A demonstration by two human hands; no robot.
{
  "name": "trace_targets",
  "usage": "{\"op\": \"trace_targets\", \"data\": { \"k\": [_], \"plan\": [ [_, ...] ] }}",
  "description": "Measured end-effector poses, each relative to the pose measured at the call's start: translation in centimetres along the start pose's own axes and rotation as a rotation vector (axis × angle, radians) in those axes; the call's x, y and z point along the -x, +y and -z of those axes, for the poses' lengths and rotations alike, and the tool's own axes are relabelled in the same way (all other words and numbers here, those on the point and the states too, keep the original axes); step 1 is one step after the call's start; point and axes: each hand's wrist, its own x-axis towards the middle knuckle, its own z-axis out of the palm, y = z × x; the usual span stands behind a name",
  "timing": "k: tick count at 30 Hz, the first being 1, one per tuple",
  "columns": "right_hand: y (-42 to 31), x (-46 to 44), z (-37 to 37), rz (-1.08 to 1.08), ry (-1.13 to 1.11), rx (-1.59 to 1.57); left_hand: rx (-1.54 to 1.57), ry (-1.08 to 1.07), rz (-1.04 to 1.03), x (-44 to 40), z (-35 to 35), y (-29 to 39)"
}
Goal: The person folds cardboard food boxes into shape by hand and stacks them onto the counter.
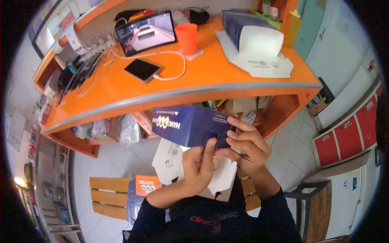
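A dark blue printed cardboard food box, partly folded, is held up in front of me below the table edge. My left hand grips its lower edge, one digit pressed near a small slit. On the box's right end, my right hand has its fingers closed round the edge, near a tab. Some of the fingers are hidden behind the cardboard. Below my hands, flat white box blanks with printed logos lie across my lap.
On the orange table are a tablet, a phone on a cable, an orange cup and a row of nested blue-and-white boxes. An orange-and-blue package rests on the wooden bench at left.
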Motion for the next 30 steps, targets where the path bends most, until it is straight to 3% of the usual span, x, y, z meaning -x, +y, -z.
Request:
{"op": "trace_targets", "data": {
  "k": [3,4,7,8,11,14,16,17,18,20,23,24,27,30],
  "plan": [
    [1.5,-2.4,3.6,-0.139,-0.138,-0.045,-0.221,-0.094,-0.235,-2.6,-0.7,2.0],
    [2.9,-2.6,4.7,-0.227,-0.150,-0.217,-0.341,-0.100,-0.416,-3.7,-1.1,2.7],
    [4.2,-4.6,7.3,-0.471,-0.048,-0.347,-0.525,-0.304,-0.444,-8.1,-3.5,5.9],
    [4.9,-5.1,8.7,-0.464,-0.100,-0.035,-0.510,-0.340,-0.477,-9.7,-5.2,5.9],
    [7.5,-7.7,10.6,-0.347,0.318,0.066,-0.367,-0.382,-0.721,-14.4,-10.1,6.4],
    [12.8,-9.3,15.9,-0.440,0.320,0.089,-0.270,-0.408,-0.899,-17.7,-11.8,7.2],
    [17.6,-9.8,19.5,-0.604,0.179,0.179,-0.388,-0.452,-0.786,-20.2,-9.8,6.5],
    [19.7,-9.6,20.4,-0.657,0.114,0.246,-0.429,-0.280,-0.725,-21.6,-9.4,5.5],
    [21.7,-9.4,21.4,-0.706,0.043,0.313,-0.471,-0.164,-0.527,-23.5,-8.8,4.6],
    [25.0,-8.9,21.7,-0.717,-0.061,0.453,-0.563,-0.144,-0.417,-28.5,-7.2,0.1],
    [28.6,-9.0,20.6,-0.673,-0.099,0.536,-0.522,-0.331,-0.347,-32.6,-6.6,-6.3],
    [31.2,-8.3,20.6,-0.511,-0.147,0.636,-0.545,-0.436,-0.222,-33.4,-6.7,-7.0],
    [27.1,-11.8,17.9,-0.893,-0.111,0.326,-0.648,-0.502,-0.191,-33.7,-7.6,-7.4],
    [26.1,-12.1,18.0,-0.878,-0.152,0.161,-0.605,-0.495,-0.119,-34.8,-7.8,-9.4]
  ]
}}
